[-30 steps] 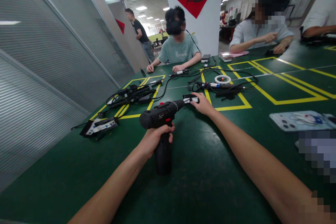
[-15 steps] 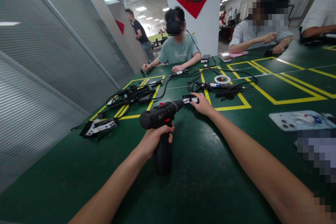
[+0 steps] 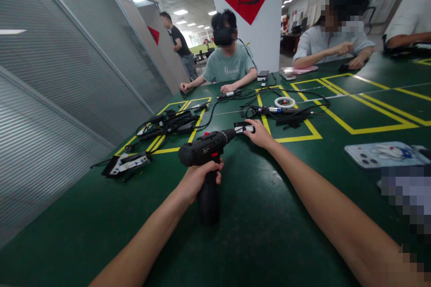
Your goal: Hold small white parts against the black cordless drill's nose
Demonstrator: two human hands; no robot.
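My left hand point(image 3: 205, 177) is wrapped round the grip of a black cordless drill point(image 3: 202, 149) with red buttons. The drill stands upright, its chuck pointing away and to the right. At the chuck's front end sits a small black and white block point(image 3: 240, 126). My right hand point(image 3: 258, 132) grips that block from its right side, fingers over the top. The drill's tip reaches the block's near left end; whether a bit enters it is too small to tell.
On the green table point(image 3: 256, 242), tangled black cables point(image 3: 168, 121) lie left. A white ring point(image 3: 284, 102) and a pen-like tool point(image 3: 279, 110) lie behind my right hand. A phone point(image 3: 384, 154) is at right. Co-workers point(image 3: 229, 65) sit across the table.
Both my hands, the drill and the block stay nearly where they were. Across the table, a co-worker's hand has shifted slightly left.
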